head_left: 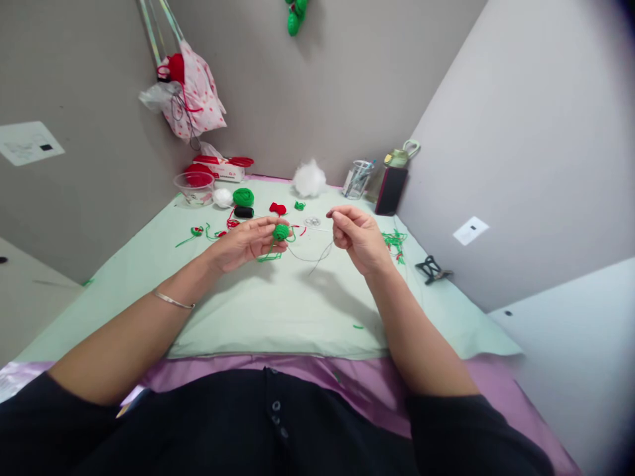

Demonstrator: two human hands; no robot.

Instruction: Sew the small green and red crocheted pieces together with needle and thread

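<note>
Both bare forearms reach forward over the surface, converging. The bare left hand [251,243] is turned palm upward, fingers extended toward the right and slightly spread. The bare right hand [358,238] is raised opposite, well apart, its thumb and index finger pinched together, the other fingers curled inward.

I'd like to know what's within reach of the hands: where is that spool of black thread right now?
In the head view, the black thread spool lies on the table's left side, just below the green yarn ball.
</note>
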